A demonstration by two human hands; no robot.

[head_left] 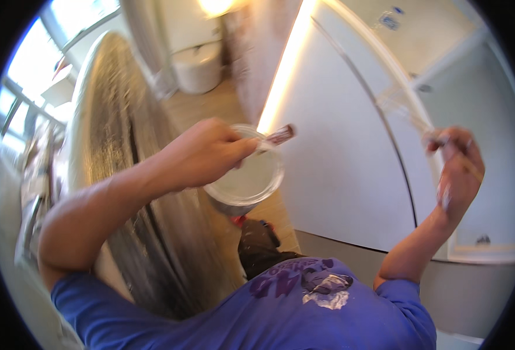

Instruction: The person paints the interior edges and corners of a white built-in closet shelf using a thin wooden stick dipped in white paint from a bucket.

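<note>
My left hand (210,153) is closed on the rim of a round, open tub (276,185). A pale surface shows inside the tub. A short reddish-brown stick-like piece (282,135) juts out past my left thumb and forefinger; its other end is hidden. My right hand (460,166), blurred by motion, is closed around a thin stick-like tool (474,168) with a pale handle. The tool's far end is smeared and reaches toward the raised white edge of a large white curved panel (345,157), which has a dark line along it.
On my left stands a long, pointed board (114,87) with a shiny, streaked brown and grey face. A white rounded basin-like fixture (198,67) is at the back. A bright light strip (283,70) runs along the panel's left edge. Wood-toned floor (193,108) lies between.
</note>
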